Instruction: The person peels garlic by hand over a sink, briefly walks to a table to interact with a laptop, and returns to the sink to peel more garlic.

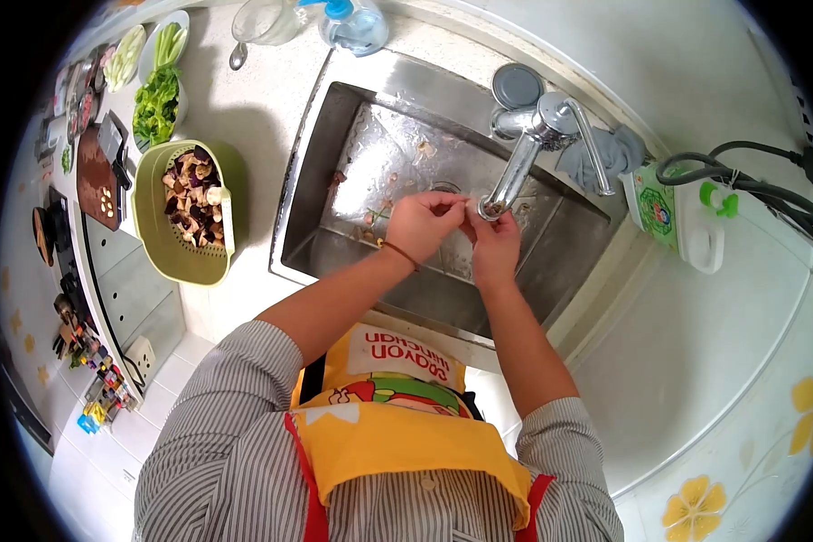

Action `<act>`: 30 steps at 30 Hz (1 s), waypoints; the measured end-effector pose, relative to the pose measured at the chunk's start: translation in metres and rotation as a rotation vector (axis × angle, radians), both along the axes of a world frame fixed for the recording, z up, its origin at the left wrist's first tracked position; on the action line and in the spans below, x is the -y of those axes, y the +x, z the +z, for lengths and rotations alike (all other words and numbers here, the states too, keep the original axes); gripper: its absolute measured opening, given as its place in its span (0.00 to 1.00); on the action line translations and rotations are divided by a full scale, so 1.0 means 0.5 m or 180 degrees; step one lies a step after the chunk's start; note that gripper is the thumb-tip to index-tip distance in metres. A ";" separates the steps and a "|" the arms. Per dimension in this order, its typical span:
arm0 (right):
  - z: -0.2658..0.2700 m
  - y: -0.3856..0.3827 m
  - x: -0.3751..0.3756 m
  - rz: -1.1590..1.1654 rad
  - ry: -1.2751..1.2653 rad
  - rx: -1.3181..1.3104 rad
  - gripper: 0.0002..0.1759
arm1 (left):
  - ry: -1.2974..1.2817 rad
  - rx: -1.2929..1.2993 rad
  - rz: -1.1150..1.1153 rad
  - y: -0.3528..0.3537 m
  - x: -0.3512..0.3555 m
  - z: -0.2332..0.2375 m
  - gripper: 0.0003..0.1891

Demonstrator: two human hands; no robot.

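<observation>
Over the steel sink (321, 256), my left hand (417, 228) and my right hand (497, 248) meet with their fingertips pinched together. Both hands are closed. Whatever sits between the fingers is hidden or too small to name. Just above my right hand is the end of the chrome faucet (515, 176), very close to the fingers. Small food scraps (423, 149) lie scattered on the wet sink floor, left of and beyond my hands.
Left of the sink stands a green colander (176, 266) with brown cut pieces, like mushrooms. Beyond it are leafy greens (156, 104) and a cutting board (98, 185) with a knife. A soap bottle (354, 32), grey cloth (601, 158) and white jug (700, 230) edge the sink.
</observation>
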State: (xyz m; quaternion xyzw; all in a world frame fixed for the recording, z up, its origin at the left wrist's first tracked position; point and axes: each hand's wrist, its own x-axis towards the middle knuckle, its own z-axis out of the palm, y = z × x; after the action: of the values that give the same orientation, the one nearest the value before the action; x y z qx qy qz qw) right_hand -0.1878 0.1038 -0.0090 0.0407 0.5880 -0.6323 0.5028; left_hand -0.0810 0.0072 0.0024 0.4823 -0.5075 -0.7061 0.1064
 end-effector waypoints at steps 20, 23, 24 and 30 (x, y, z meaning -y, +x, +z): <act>-0.009 -0.043 -0.020 0.0167 0.0154 0.1306 0.10 | -0.0793 0.0352 -0.0333 0.008 0.015 -0.003 0.08; -0.022 -0.070 -0.029 0.0702 -0.0191 0.1637 0.11 | -0.1461 0.0604 -0.0754 0.006 0.045 0.006 0.08; -0.007 -0.072 -0.022 0.0703 -0.0191 0.1634 0.11 | -0.1379 0.0509 -0.0814 0.006 0.058 0.006 0.08; 0.038 -0.078 0.019 0.0718 0.0082 0.1917 0.16 | -0.1569 0.0095 -0.0844 0.000 0.061 -0.001 0.07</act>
State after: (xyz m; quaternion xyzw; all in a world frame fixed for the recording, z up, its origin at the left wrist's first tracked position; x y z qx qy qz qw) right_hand -0.2270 0.0941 0.0099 0.1669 0.4214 -0.5246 0.7207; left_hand -0.0810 -0.0232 0.0018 0.3817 -0.7241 -0.5618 0.1197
